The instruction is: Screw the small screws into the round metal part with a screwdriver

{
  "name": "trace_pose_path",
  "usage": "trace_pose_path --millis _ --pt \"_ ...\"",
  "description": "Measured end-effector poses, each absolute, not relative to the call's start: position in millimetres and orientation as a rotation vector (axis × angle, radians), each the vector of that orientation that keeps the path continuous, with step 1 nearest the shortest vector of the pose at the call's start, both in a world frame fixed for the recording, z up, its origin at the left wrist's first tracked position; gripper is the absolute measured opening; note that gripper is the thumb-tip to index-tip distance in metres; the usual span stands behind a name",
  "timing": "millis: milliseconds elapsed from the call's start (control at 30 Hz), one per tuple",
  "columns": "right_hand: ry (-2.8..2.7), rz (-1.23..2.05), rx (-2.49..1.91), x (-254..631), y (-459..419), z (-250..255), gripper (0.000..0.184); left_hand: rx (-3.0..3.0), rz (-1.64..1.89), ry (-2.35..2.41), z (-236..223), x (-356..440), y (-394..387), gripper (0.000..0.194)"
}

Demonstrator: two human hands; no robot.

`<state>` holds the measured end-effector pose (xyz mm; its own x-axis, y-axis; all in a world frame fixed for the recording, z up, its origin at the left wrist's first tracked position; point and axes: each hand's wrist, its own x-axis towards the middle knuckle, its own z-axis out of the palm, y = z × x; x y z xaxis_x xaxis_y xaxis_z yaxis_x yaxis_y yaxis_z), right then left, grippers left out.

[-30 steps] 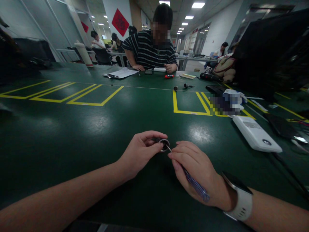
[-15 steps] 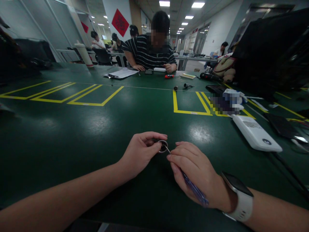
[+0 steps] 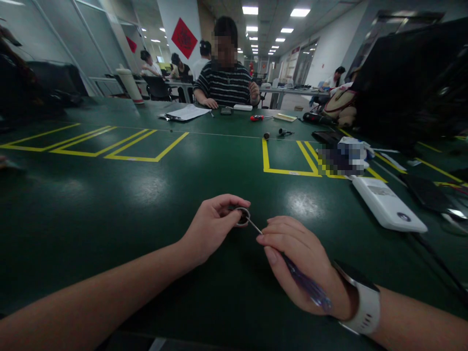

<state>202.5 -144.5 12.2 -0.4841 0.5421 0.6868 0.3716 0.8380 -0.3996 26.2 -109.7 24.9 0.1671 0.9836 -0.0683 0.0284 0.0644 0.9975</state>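
Between the thumb and fingers of my left hand (image 3: 217,222) sits a small round metal part (image 3: 243,223), ring-shaped at its rim with a dark hollow inside. Its rear portion is hidden by the fingers. My right hand (image 3: 298,261) is closed on a screwdriver (image 3: 305,282) with a clear purplish handle and a thin metal shaft. The shaft's tip reaches the open end of the round part; whether it touches anything inside I cannot tell. Both hands are just above the green table (image 3: 183,302).
A white device (image 3: 387,202) with a cable lies to the right. Farther off are two small metal parts (image 3: 283,131), a red screwdriver (image 3: 257,118), a clipboard with papers (image 3: 188,112) and a white tumbler (image 3: 129,85). A person in a striped top (image 3: 226,83) sits opposite.
My left hand and the round part have moved slightly left. My right hand has drawn back a little to the right, showing more shaft. The person opposite has raised one hand.
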Motion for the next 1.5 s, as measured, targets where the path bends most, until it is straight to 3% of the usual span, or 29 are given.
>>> trace_pose_path --millis 200,333,433,633,833,1333,1500 --pt "-1.942 0.555 -0.902 202.9 -139.1 20.9 0.016 1.370 0.986 1.146 17.4 14.1 -84.5 0.053" --pt "-1.818 0.890 -1.125 199.0 -128.2 31.5 0.019 1.859 0.974 1.240 11.0 1.4 -55.5 0.035" --pt "-1.732 1.162 -1.190 193.9 -112.0 35.2 0.019 2.225 0.863 1.334 12.9 -4.0 -37.0 0.035" --pt "-1.280 1.349 -0.838 174.8 -72.7 18.7 0.013 2.572 0.679 1.558 19.3 -6.3 -17.5 0.030" --pt "-1.365 1.433 -0.724 173.0 -68.8 5.0 0.016 2.561 0.780 1.422 11.9 -10.6 -10.8 0.023" --pt "-1.674 1.189 -0.874 174.5 -73.4 7.1 0.019 2.646 0.804 1.309 1.9 -8.2 -11.2 0.014" --pt "-1.449 1.407 -0.818 176.0 -68.0 2.8 0.020 2.688 0.852 1.179 2.0 -9.0 -10.6 0.011"
